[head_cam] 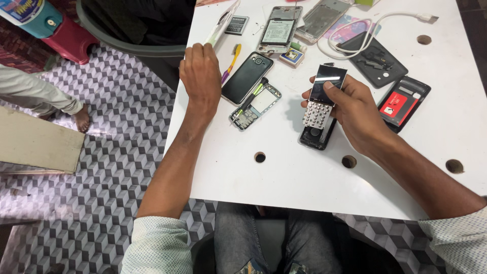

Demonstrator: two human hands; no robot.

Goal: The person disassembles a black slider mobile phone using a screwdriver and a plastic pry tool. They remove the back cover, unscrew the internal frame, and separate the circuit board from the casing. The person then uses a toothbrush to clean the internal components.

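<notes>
- Head view: the right hand (355, 114) grips a small keypad phone (320, 109) with its front cover off, fingers wrapped around the right edge, the thumb pressed on the dark screen. The silver key membrane lies bare below the screen, and the phone's black lower end rests on the white table (304, 182).
- The left hand (201, 76) is curled shut with its back to the camera, at the table's left edge; whether it holds anything, I cannot tell. A pale strip that may be a phone frame (223, 23) rises just beyond its knuckles.
- Just right of the left hand lie a toothbrush (231, 63) with a yellow and purple handle and a black smartphone (247, 77), face up.
- Below that smartphone, between the two hands, sits an opened phone chassis (256, 106) with a dark-handled tool (252, 99) lying across it.
- Farther up the table: a loose battery (236, 25), an open phone body with its battery showing (278, 29), and a second stripped body (321, 19).
- A white cable (375, 28) loops over a black back cover (374, 58); right of the held phone lies a black case with a red inside (404, 103).
- Beyond the table, on the patterned floor (101, 172), another person's bare foot (81, 117) shows.
</notes>
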